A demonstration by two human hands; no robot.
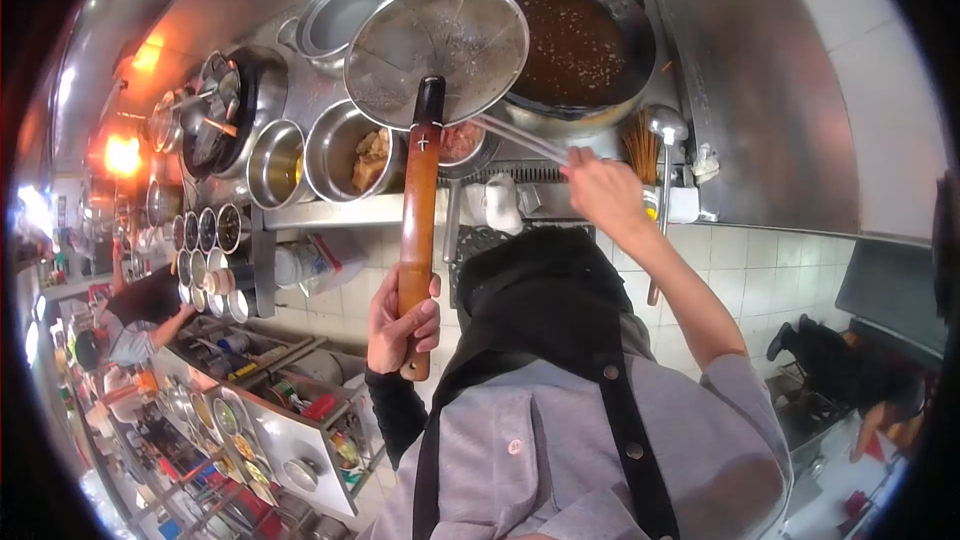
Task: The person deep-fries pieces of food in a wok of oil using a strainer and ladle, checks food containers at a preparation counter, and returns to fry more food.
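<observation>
My left hand (402, 320) is closed around the wooden handle of a large wire-mesh strainer (470, 40), whose round head is raised over the counter. In my right hand (605, 195) is a pair of long, pale chopsticks (520, 137), pointing left, their tips passing by the strainer's lower rim. A pan of pinkish raw meat (462, 143) sits below, partly hidden behind the strainer and its handle. To the right of the strainer's head stands a big black wok (640, 50) of brown liquid with pale bits floating on it.
Left of the strainer are a steel pot of brown chunks (370, 158), another steel pot (275, 165) and a lidless pot (342, 15). A ladle (667, 125) and bamboo brush (641, 145) lie right. A second wok (265, 90) stands left. Other people work far left and right.
</observation>
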